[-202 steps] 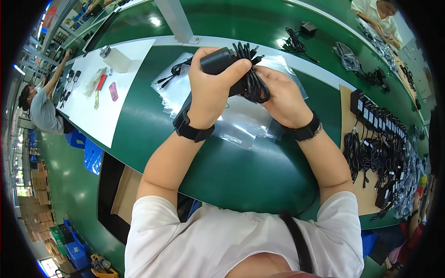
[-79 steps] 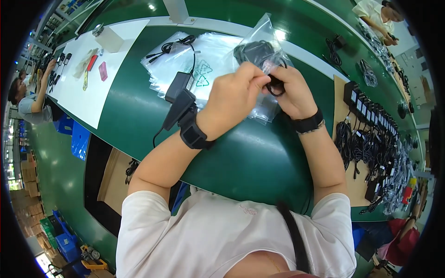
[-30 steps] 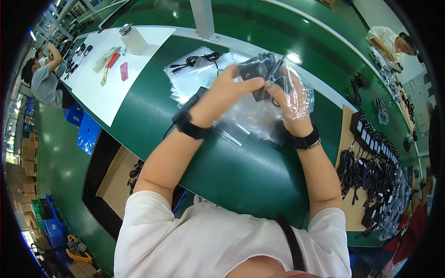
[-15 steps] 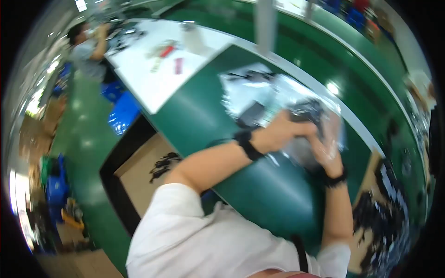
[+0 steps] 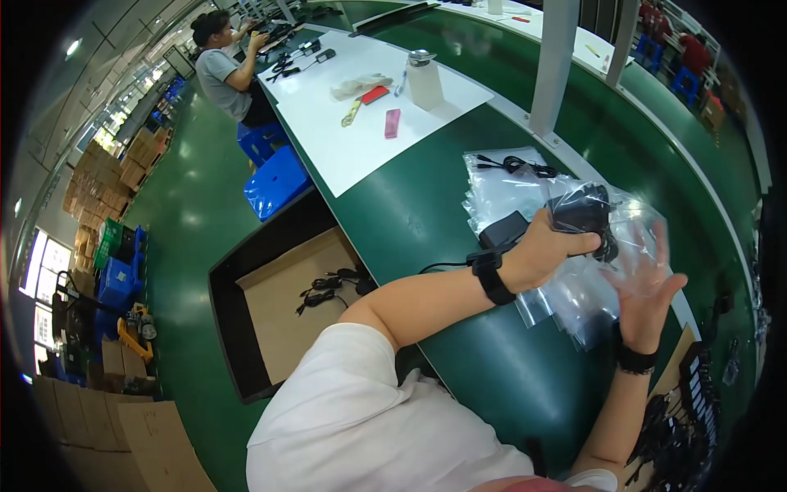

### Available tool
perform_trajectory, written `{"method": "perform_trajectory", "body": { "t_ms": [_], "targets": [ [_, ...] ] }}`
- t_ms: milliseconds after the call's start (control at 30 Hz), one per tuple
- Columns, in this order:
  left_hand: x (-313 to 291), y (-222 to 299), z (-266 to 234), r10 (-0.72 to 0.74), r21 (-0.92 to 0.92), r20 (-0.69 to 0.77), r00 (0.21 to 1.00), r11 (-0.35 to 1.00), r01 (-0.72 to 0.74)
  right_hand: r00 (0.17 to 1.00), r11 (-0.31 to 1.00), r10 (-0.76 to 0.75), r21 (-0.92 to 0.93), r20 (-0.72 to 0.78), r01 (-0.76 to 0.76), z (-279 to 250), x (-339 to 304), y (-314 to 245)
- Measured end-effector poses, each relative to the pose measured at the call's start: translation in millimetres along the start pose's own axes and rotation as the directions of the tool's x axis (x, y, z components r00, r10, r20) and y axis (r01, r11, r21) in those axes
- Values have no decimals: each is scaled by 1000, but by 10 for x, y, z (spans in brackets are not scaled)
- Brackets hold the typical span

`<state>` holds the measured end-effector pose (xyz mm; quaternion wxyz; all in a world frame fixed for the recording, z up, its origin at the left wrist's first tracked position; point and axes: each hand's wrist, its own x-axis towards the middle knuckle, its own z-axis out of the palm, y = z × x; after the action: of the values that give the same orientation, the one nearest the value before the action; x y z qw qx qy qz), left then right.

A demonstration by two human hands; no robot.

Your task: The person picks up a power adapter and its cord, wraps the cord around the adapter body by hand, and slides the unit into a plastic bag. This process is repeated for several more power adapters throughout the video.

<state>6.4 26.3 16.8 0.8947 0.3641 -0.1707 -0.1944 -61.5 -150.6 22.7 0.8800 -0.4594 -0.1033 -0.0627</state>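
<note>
My left hand (image 5: 543,256) is closed around a black power adapter (image 5: 580,211) with its cable bundled beside it. A clear plastic bag (image 5: 648,215) spreads from the adapter over the fingers of my right hand (image 5: 643,291). That hand is open, thumb and fingers apart, its fingers seen through the film; whether they are inside the bag or behind it, I cannot tell. Beneath both hands lies a stack of clear bags (image 5: 484,193) on the green table. Another black adapter (image 5: 504,231) rests on the stack by my left wrist, and a coiled black cable (image 5: 525,166) lies at its far end.
A black-rimmed box (image 5: 275,328) with cables stands left of the table (image 5: 402,213). Farther along are a pump bottle (image 5: 425,82), a pink piece (image 5: 393,124) and a red piece (image 5: 375,95) on white sheeting. A co-worker (image 5: 225,78) sits beyond blue stools (image 5: 277,182). Right: a carton of adapters (image 5: 672,435).
My hands have moved apart: the right one has come off the adapter and spread its fingers at the bag, while the left one keeps hold. The whole view has shifted.
</note>
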Motion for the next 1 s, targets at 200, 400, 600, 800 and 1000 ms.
{"method": "perform_trajectory", "body": {
  "t_ms": [200,400,600,800,1000],
  "targets": [
    [15,-67,-65,-156,32,33,987,987,155,961,930,-17,-357,-275,-85,-263,-30,54],
    [94,-19,-133,-109,-124,60,992,985,116,883,931,-366,-135,-294,340,-502,149,-382],
    [48,-104,7,-87,-136,-5,996,987,85,998,936,-18,-351,-60,-4,-123,-9,-26],
    [-48,-242,96,-154,21,185,971,988,152,975,981,76,-159,-209,-110,224,-61,122],
    [74,-122,53,72,437,4,997,897,-66,918,494,-392,-857,-67,149,5,-48,86]
  ]
}}
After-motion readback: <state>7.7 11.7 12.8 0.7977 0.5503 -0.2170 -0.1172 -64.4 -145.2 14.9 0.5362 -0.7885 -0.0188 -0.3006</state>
